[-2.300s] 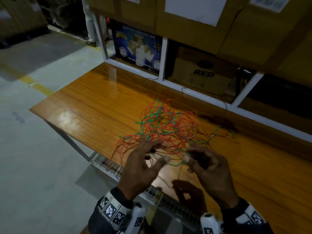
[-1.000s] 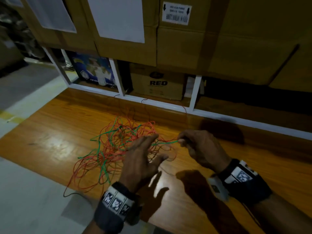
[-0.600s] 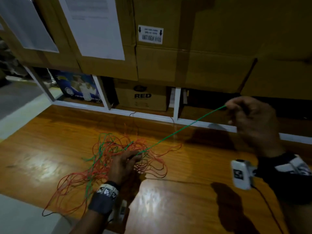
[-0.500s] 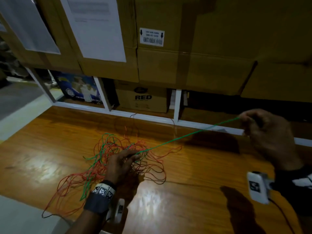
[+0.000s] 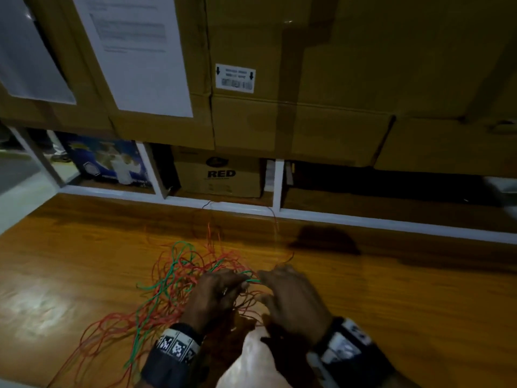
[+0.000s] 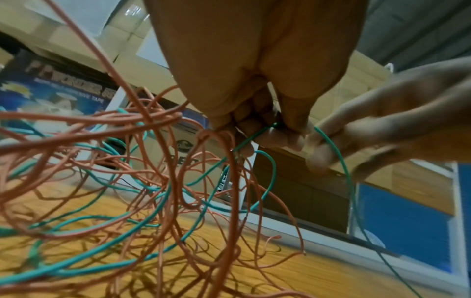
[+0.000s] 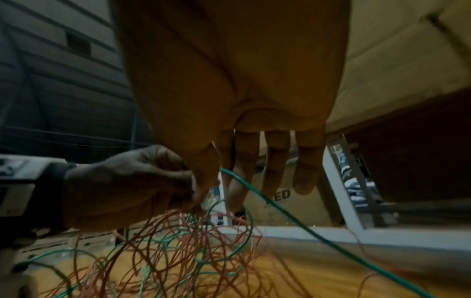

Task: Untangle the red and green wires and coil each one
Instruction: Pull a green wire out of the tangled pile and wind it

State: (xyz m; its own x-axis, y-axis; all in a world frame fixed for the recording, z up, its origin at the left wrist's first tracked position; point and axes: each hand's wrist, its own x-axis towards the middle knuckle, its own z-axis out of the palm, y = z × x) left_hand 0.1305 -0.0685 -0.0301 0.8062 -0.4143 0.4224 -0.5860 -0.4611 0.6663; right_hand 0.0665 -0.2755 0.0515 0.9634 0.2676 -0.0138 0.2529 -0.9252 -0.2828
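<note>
A loose tangle of red wire (image 5: 106, 324) and green wire (image 5: 152, 298) lies on the wooden table (image 5: 391, 303), left of centre. My left hand (image 5: 240, 284) is over the tangle's right side and pinches a green strand (image 6: 272, 171) between thumb and fingers (image 6: 275, 131). My right hand (image 5: 265, 278) meets it fingertip to fingertip. In the right wrist view the green wire (image 7: 293, 219) leaves between my right thumb and index finger (image 7: 221, 175) and slopes down to the right. Red loops (image 6: 173, 181) hang below my left hand.
Stacked cardboard boxes (image 5: 307, 121) rise behind the table on a white shelf frame (image 5: 363, 222). Under them sit a box marked RED (image 5: 221, 175) and a blue box (image 5: 109, 161). The floor (image 5: 16, 197) shows past the table's left end.
My right hand had drawn the green wire out taut, up and to the right. It has come back down to my left hand at the tangle, and the drawn length is slack.
</note>
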